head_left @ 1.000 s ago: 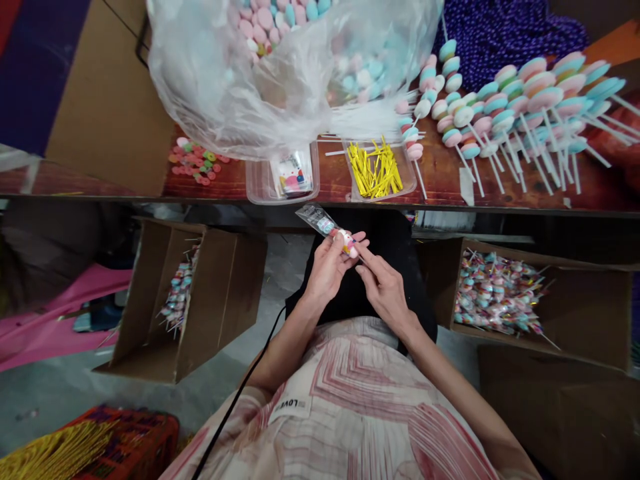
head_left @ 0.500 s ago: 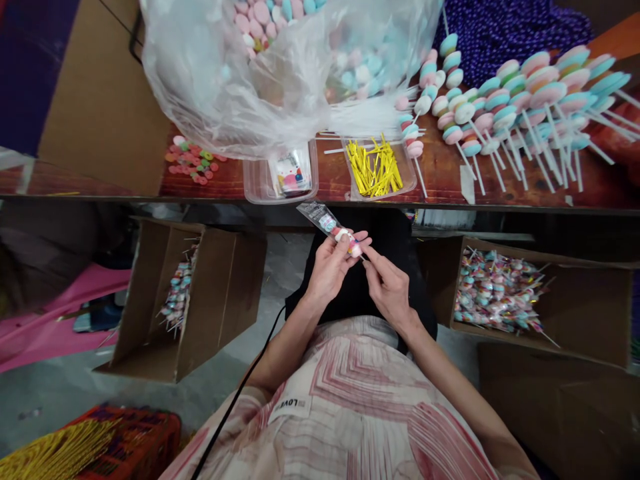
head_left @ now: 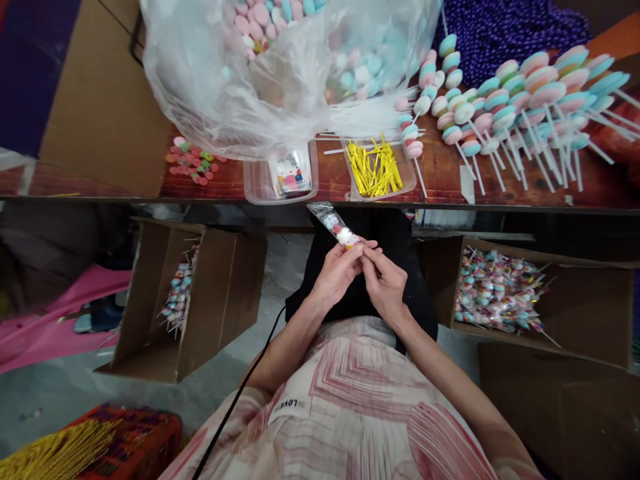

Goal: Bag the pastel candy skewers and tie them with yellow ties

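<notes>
Hands at work over the lap, near side of the dark red wooden tabletop (head_left: pixel 331 179). The left hand (head_left: pixel 341 272) is almost closed, thumb above and fingers beneath, around the near end of a slim clear-film packet of pink, white and pale-blue sweets (head_left: pixel 345 235); the packet slants toward the far left, just short of the tabletop's edge. The right hand (head_left: pixel 386 277) is pinched at the same end; whether a tie lies between its fingertips cannot be told.

Likely faults: gripped at one end only, the packet could tip and fall to the lap if the left hand slackens; too hard a pinch could crack a sweet or split the film.

Count: one packet held; two shallow clear plastic trays, the left with printed sachets (head_left: pixel 291 173), the right with a heap of shiny gold ties (head_left: pixel 374 167); one large translucent plastic bag (head_left: pixel 220 100); two brown cardboard boxes of wrapped sweets, left (head_left: pixel 225 293) and right (head_left: pixel 590 307). Ties, wrapped sweets and unwrapped white-stemmed skewers (head_left: pixel 545 93) overlap too much to number.
</notes>
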`<action>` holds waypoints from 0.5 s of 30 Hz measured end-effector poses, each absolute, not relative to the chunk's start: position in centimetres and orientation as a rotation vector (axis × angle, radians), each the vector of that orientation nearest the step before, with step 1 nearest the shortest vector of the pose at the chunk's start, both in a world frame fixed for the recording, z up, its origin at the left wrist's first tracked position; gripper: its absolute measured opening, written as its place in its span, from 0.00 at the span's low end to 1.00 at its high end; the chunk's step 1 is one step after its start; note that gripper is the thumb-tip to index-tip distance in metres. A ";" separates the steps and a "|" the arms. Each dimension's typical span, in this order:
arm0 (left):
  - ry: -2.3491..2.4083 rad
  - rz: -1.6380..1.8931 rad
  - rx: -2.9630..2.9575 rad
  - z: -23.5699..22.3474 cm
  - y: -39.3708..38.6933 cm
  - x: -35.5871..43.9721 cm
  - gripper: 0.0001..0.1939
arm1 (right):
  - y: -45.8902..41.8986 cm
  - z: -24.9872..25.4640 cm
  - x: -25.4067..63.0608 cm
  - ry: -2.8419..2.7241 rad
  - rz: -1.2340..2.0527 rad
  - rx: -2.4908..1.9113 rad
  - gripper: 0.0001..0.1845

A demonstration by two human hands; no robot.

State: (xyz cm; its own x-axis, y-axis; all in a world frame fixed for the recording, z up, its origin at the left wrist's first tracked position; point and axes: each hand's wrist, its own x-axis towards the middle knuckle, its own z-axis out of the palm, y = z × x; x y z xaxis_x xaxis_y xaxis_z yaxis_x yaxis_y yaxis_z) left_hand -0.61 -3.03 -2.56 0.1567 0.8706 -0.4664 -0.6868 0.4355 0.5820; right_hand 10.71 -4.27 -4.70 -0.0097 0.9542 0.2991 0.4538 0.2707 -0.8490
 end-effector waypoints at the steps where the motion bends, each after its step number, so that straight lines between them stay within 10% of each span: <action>1: 0.850 1.126 0.252 -2.6 -3.0 -0.7 0.17 | -4.3 -4.6 10.6 -1.557 0.744 -1.340 0.13; 8: 0.907 1.282 0.218 -2.6 -2.2 -1.7 0.17 | -4.2 -3.6 10.7 -1.237 1.171 -1.404 0.12; 15: 1.011 1.322 0.143 -3.0 -2.0 -1.6 0.16 | -4.6 -3.6 11.0 -1.667 0.837 -1.275 0.17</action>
State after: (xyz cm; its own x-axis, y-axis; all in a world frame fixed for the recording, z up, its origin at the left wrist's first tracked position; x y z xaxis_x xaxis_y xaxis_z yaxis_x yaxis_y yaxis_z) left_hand -1.59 -1.96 -3.01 -0.0913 0.8442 -0.5282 -0.7305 0.3037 0.6117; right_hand 11.04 -4.59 -3.57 -0.1149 0.9670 0.2273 0.3951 0.2544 -0.8827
